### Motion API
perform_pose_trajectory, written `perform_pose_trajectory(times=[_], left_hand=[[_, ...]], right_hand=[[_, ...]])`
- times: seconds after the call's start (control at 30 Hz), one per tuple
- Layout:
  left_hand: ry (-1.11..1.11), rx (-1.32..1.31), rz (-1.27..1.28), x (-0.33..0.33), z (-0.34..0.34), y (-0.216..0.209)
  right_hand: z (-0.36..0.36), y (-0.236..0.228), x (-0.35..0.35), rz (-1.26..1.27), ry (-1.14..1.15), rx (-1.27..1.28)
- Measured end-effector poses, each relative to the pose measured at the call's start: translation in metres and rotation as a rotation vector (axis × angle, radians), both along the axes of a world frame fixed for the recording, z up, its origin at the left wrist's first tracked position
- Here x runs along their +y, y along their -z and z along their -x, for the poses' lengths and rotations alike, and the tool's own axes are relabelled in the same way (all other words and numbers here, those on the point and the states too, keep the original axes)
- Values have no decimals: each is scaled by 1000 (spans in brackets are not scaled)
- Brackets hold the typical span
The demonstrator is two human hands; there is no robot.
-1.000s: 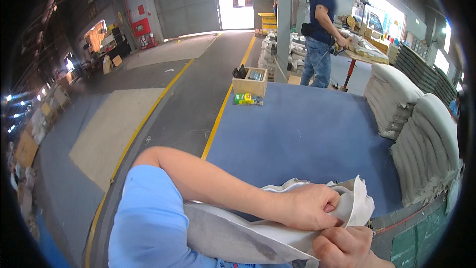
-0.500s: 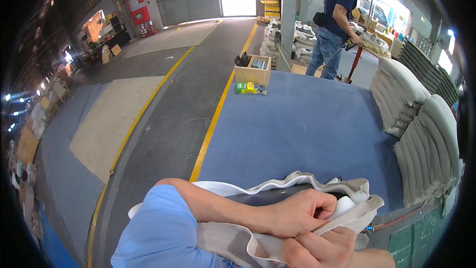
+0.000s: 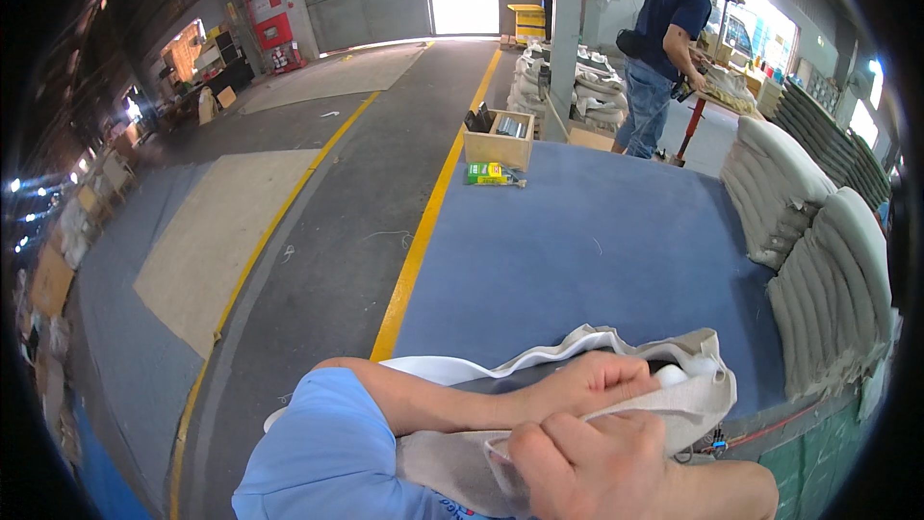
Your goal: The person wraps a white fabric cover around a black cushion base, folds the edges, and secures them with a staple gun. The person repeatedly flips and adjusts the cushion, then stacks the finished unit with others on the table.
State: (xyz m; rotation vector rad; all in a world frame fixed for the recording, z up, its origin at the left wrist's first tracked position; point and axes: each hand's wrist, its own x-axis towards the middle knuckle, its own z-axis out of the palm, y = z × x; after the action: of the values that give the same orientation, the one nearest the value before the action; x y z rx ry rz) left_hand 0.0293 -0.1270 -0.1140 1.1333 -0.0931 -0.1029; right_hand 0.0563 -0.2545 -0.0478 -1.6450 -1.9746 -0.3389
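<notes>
A beige fabric cover with a white inner side lies at the near edge of the blue-topped table. Its rim is gathered around a dark flat panel, and rounded white padding shows at its right end. My left hand reaches across from the left, its fingers curled closed at the far side of the opening beside the padding; what is in them is hidden. Nearer to me, my right hand is closed on the near edge of the cover.
On the table's far left corner stand a wooden box with dark and metallic pieces and a green-yellow packet. Stacks of beige cushions line the right side. A person works beyond the table, past a grey post.
My right hand has shifted left and toward me, its fingers along the cover's near edge. The left hand has moved slightly up. The cover's right end has drawn a little left.
</notes>
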Motion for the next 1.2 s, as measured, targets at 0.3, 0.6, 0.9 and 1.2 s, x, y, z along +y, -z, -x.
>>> perform_pose_trajectory(times=[0.3,0.6,0.9,1.2], left_hand=[[329,-149,-145,42,-1,-6],[511,138,-954,40,-25,-99],[239,299,-740,52,-27,-83],[525,250,-1017,53,-25,-98]], right_hand=[[4,6,10,24,-14,-106],[10,4,13,75,5,-252],[10,1,21,106,73,-302],[4,-6,22,291,-1,-472]])
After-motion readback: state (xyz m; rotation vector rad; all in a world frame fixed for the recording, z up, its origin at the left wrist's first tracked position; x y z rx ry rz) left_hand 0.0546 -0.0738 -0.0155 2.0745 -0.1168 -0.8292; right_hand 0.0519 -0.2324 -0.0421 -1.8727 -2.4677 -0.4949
